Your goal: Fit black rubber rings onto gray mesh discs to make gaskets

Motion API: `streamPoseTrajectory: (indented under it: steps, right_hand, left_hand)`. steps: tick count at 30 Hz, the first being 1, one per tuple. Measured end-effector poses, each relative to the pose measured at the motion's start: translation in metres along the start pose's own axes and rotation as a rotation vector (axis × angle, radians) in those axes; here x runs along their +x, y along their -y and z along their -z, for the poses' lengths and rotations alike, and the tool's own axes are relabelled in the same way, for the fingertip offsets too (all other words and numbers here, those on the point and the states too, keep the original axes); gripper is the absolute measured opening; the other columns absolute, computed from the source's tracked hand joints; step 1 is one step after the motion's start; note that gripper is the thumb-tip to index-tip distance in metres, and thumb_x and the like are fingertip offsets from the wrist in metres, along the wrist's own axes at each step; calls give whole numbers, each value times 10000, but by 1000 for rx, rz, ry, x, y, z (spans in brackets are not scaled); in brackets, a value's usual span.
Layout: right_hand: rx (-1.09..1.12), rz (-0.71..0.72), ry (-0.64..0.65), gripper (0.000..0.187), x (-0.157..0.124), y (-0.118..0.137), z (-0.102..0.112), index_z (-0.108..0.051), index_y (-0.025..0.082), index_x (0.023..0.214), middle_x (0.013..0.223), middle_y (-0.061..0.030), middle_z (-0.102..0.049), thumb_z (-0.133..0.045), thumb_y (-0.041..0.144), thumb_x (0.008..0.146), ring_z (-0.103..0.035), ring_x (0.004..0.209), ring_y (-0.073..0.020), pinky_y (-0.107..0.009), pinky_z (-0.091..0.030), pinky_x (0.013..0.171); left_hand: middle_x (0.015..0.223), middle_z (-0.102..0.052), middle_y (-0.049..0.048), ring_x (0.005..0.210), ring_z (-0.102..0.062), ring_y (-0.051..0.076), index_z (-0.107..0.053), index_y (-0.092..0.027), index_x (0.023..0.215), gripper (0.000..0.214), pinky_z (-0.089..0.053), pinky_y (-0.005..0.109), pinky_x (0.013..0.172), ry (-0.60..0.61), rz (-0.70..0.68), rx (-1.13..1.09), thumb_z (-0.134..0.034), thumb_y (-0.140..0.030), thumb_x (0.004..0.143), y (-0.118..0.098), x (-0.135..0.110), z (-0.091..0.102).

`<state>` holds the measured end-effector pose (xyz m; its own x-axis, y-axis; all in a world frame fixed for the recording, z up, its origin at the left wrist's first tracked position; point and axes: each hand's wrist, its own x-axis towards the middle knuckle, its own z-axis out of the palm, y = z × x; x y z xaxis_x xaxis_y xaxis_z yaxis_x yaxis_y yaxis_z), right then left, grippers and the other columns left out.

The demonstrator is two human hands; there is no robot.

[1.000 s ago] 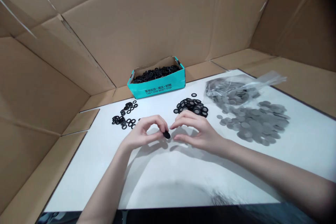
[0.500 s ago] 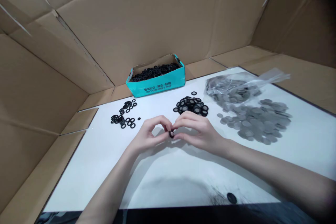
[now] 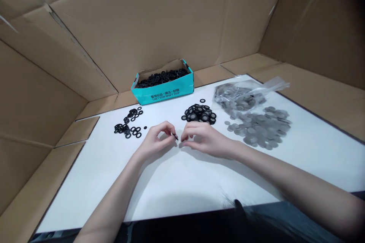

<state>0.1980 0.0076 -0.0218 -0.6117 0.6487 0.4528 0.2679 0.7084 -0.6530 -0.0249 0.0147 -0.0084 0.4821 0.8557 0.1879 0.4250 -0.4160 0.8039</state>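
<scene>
My left hand [image 3: 156, 141] and my right hand [image 3: 201, 139] meet fingertip to fingertip over the white table [image 3: 182, 182]. Between them is a small black ring [image 3: 175, 136], seen edge-on, pinched by my left thumb and forefinger. My right fingers are curled and pinched close beside it; whether they touch it I cannot tell. Just beyond my right hand lies a pile of black rings with grey centres [image 3: 199, 113]. Loose black rings [image 3: 128, 123] are scattered beyond my left hand.
A teal box [image 3: 162, 90] full of black rings stands at the back. Grey mesh discs [image 3: 256, 127] lie heaped at the right beside a clear plastic bag [image 3: 242, 97] holding more. Cardboard walls enclose the table on three sides.
The camera has shifted, so everything sits a little further left. Both hands stayed together on the ring, which has turned from face-on to edge-on.
</scene>
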Motion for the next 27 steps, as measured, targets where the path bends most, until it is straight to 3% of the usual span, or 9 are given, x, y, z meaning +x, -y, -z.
streamPoseTrajectory:
  steps: [3, 6, 13, 18, 21, 27]
  right_hand:
    - [-5, -31, 145, 56, -3, 6, 8, -697, 177, 856, 888, -51, -684, -652, 145, 865, -637, 839, -172, -285, -471, 755]
    - [-20, -88, 209, 66, -13, 12, 18, -703, 175, 857, 899, -55, -680, -640, 176, 876, -631, 837, -172, -284, -466, 746]
    - [60, -177, 133, 224, -43, 29, 38, -699, 158, 875, 850, -67, -677, -526, 271, 961, -600, 777, -152, -278, -456, 726]
    - [19, -204, 125, 224, -58, 29, 40, -695, 170, 893, 859, -67, -686, -522, 296, 963, -599, 767, -155, -284, -460, 718]
    - [-79, -220, 36, 224, -62, 19, 41, -690, 179, 896, 860, -65, -688, -519, 308, 962, -602, 748, -156, -283, -461, 695]
    - [-427, -364, -315, 236, -80, -12, 56, -679, 186, 920, 876, -94, -692, -482, 312, 948, -638, 785, -223, -343, -480, 684]
  left_hand:
    - [826, -638, 5, 765, -578, 124, -618, -163, 839, 35, -460, 246, 756, -9, 19, -21, -605, -151, 809, 0, 0, -1]
    - [824, -638, 4, 768, -579, 124, -607, -166, 842, 33, -453, 245, 757, -12, 45, -49, -602, -157, 811, 0, 0, -1]
    - [843, -649, 12, 798, -599, 137, -607, -171, 860, 48, -453, 253, 775, 24, 61, -32, -603, -175, 813, 3, 1, -1]
    - [838, -641, 3, 785, -593, 130, -601, -173, 865, 51, -451, 240, 753, 36, 53, -36, -591, -170, 815, 5, 0, -2]
    - [835, -636, 1, 782, -589, 129, -602, -172, 868, 52, -450, 239, 751, 39, 44, -30, -592, -179, 817, 5, -1, -2]
    - [856, -639, 8, 789, -580, 134, -621, -174, 889, 84, -449, 256, 786, 16, 31, 7, -590, -190, 813, 4, 1, -2]
